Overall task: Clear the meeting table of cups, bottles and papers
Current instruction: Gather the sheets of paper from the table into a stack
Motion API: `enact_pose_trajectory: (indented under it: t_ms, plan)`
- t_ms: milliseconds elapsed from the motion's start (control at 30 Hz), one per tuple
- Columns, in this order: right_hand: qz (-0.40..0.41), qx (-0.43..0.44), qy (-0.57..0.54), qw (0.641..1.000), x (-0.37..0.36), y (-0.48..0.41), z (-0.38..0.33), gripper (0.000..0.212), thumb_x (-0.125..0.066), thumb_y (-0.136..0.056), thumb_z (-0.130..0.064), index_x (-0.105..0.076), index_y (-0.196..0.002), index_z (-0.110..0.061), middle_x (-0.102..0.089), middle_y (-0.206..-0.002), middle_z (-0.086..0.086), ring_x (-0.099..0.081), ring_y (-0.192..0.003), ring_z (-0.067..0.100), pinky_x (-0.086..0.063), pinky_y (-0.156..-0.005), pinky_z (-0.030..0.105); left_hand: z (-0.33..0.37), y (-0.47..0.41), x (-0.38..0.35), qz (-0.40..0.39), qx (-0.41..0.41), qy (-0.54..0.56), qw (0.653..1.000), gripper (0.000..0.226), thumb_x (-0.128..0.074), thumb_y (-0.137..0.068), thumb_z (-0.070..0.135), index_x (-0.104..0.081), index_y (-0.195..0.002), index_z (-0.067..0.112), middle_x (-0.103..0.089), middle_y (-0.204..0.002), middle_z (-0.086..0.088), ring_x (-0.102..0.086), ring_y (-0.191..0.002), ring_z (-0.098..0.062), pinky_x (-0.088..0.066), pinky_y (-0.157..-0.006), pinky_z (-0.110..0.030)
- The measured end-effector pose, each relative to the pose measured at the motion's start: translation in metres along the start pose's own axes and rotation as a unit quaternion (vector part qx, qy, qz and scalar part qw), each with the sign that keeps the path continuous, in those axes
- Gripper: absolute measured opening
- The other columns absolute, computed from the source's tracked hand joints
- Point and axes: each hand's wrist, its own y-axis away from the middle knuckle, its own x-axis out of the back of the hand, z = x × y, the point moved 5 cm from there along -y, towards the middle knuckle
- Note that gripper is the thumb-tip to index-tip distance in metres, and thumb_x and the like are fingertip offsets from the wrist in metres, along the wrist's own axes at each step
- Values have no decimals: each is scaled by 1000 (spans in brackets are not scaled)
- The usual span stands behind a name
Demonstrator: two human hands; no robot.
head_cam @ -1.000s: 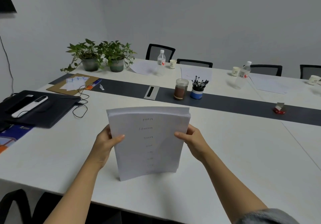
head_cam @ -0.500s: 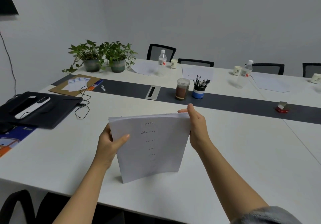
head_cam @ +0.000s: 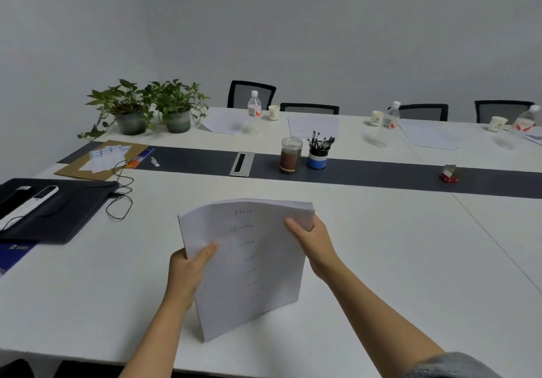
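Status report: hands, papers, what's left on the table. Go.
Left hand and right hand both gripping paper stack, bottom edge on table. Far side uncleared: bottles, cups, loose sheets. Nothing blocking.

Left hand (head_cam: pixel 187 269) and right hand (head_cam: pixel 315 242) gripping (thumbs forward); forearms extended.

White table (head_cam: pixel 381 260) w/ dark center strip: plants (head_cam: pixel 152 107), bottles (head_cam: pixel 254 107), cups (head_cam: pixel 273 112), papers (head_cam: pixel 428 134), pen holder (head_cam: pixel 318 157), jar (head_cam: pixel 291 156).
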Motion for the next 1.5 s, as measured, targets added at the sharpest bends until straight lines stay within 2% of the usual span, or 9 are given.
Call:
enact_pose_trajectory:
  t_ms: [267, 400, 600, 800, 1033, 1133, 1233, 1400, 1500]
  plan:
    - [-51, -82, 171, 980, 98, 40, 1, 21, -67, -78, -35, -69, -91, -18, -68, -96, 1, -63, -85, 16, -51, -79, 31, 49, 3, -66, -2, -17, 152, 988, 12, -57, -89, 10, -61, -88, 22, -64, -92, 8, -60, -84, -10, -47, -71, -26]
    - [45, -96, 85, 991, 194, 88, -11, 16, -65, -84, -14, -68, -93, -1, -66, -83, 5, -61, -74, 15, -52, -65, 25, 45, 20, -136, -36, 28, 184, 982, 7, -57, -90, 14, -62, -91, 20, -63, -97, 8, -60, -89, -11, -47, -82, -31]
    - [137, -31, -241, 960, 279, 181, -12, 60, -84, -49, -29, -69, -105, -14, -70, -107, 7, -68, -93, 23, -56, -78, 33, 8, 108, -268, -59, 137, 143, 978, 18, -68, -83, 22, -54, -73, 18, -58, -82, 7, -57, -89, -23, -45, -81, -33]
    - [347, -26, -145, 926, 417, 323, -15, 43, -65, -70, -20, -59, -113, -17, -67, -117, 6, -64, -106, 25, -54, -87, 38, -40, 275, -428, -174, 231, 121, 950, 18, -68, -84, 22, -56, -89, 9, -60, -94, -3, -57, -91, -26, -48, -84, -38]
    - [483, -16, -107, 869, 578, 475, -55, 24, -67, -74, -3, -61, -97, -9, -67, -100, 10, -65, -88, 24, -55, -76, 33, -65, 399, -565, -489, 314, 212, 786, 27, -58, -83, 20, -63, -109, 16, -75, -91, 0, -72, -77, -14, -59, -61, -27]
    - [514, -14, -129, 848, 634, 537, -65, 20, -61, -80, 2, -61, -99, -3, -73, -82, 6, -70, -69, 20, -58, -59, 29, -92, 411, -597, -553, 249, 175, 776, 58, -31, -92, 48, -26, -143, 21, -30, -150, 0, -39, -135, -15, -28, -113, -30]
    - [536, -35, -154, 829, 680, 579, -65, 16, -48, -87, 6, -61, -96, 0, -73, -71, 6, -70, -59, 20, -58, -54, 29, -110, 436, -645, -740, 299, 194, 571, 85, 4, -85, 69, -3, -147, 11, -10, -157, -3, -6, -146, -15, 5, -117, -25]
    - [539, -79, -150, 825, 763, 613, -62, 15, -53, -83, 5, -63, -92, -2, -74, -73, 7, -70, -61, 21, -58, -57, 28, -125, 519, -737, -806, 340, 93, 476, 77, -6, -93, 60, -15, -147, 6, -22, -154, -13, -19, -143, -26, -7, -117, -37]
    - [534, -91, -137, 829, 811, 626, -67, 33, -61, -65, -1, -64, -97, -4, -74, -81, 9, -71, -68, 24, -59, -63, 31, -132, 564, -788, -814, 394, -19, 426, 66, -78, -68, 36, -60, -120, -1, -60, -123, -23, -59, -111, -37, -48, -95, -44]
